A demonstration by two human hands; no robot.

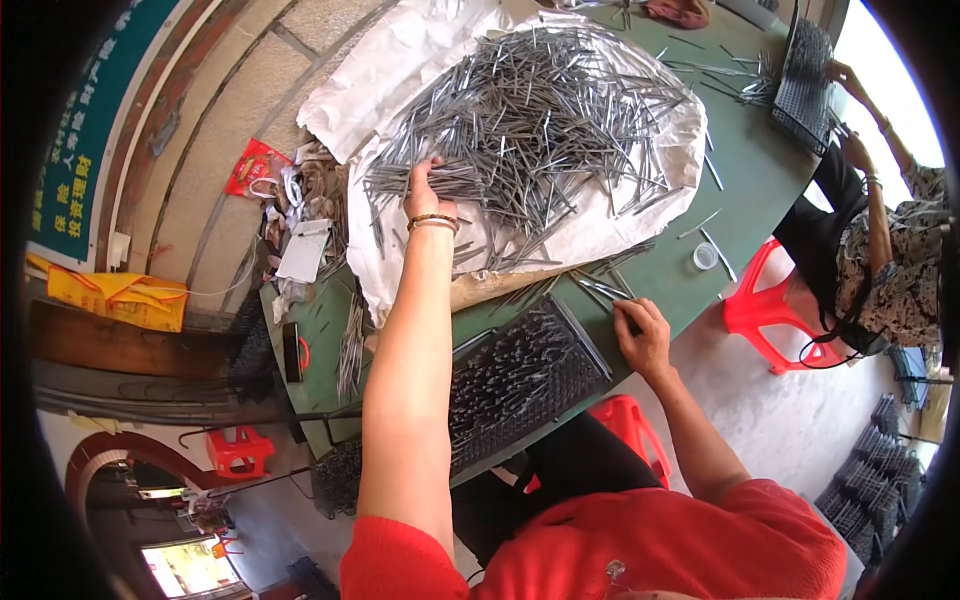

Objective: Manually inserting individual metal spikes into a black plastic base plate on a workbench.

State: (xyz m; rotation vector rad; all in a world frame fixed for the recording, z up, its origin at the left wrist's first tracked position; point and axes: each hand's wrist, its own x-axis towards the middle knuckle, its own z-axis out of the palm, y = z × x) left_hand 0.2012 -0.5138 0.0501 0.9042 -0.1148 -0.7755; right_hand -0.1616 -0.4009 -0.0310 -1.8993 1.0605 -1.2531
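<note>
Phone (292,352) is lying near the left edge of the green table (765,175), probably put there so the metal rods (540,110) are not burying it. Just beside it, a strip of loose rods (350,345) is lining the table's edge, apart from the main pile.

Farther right, a crumpled white sheet (372,285) is spreading beneath that pile, seemingly to keep the thin pieces together and easy to gather. On the pile's left side, the left hand (430,195) is closing around a thick bundle of rods (460,182); the rods are running roughly side by side and sticking out past the grip, a hold that seems meant to keep them aligned.

Below the pile, a black rack (520,375) is sitting at the near edge, close to the body and likely within easy reach of both hands. Many rod ends are standing up out of it, and the left forearm is hiding part of it.

At the rack's right end, the right hand (645,335) is resting with curled fingers beside a few rods (605,288); whether it is pinching one, I cannot tell. Beyond it, a clear cup (705,256) is standing near the table's edge, and a co-worker's hands (848,80) are steadying another black rack (804,85).
</note>
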